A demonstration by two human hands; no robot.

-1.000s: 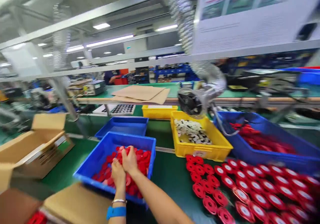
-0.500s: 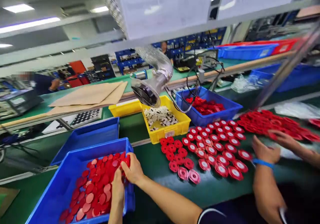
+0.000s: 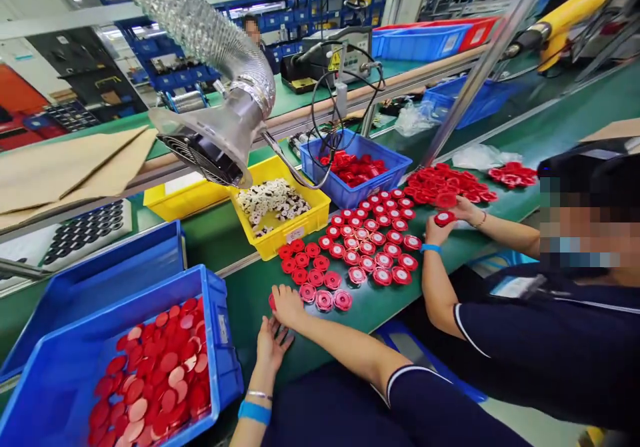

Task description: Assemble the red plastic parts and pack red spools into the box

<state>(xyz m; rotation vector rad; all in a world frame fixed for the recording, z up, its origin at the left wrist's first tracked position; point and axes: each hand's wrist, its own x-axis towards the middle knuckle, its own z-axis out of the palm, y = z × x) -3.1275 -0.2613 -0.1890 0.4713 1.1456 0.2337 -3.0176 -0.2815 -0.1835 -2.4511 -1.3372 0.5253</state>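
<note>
My right hand (image 3: 289, 307) is closed around a red round piece (image 3: 273, 301), whose edge shows by the fingertips over the green table. Just below it, my left hand (image 3: 273, 346) is turned palm up with its fingers apart and nothing visible in it. A large blue bin (image 3: 220, 330) of loose red discs (image 3: 150, 367) stands to the left. Right of my hands, red ring-shaped parts (image 3: 315, 278) lie in rows. Farther right, similar parts with white centres (image 3: 367, 246) spread across the table.
Behind the rows are a yellow bin (image 3: 300, 224) of small white parts and a blue bin (image 3: 350, 197) of red pieces. A fume duct (image 3: 215, 134) hangs above. At right, a co-worker's hands (image 3: 443, 227) hold red parts beside a red heap (image 3: 450, 184).
My hands have left the bin's right side and are now over the table beside the rows, with a red piece in the right. The view has swung right, showing more of the co-worker.
</note>
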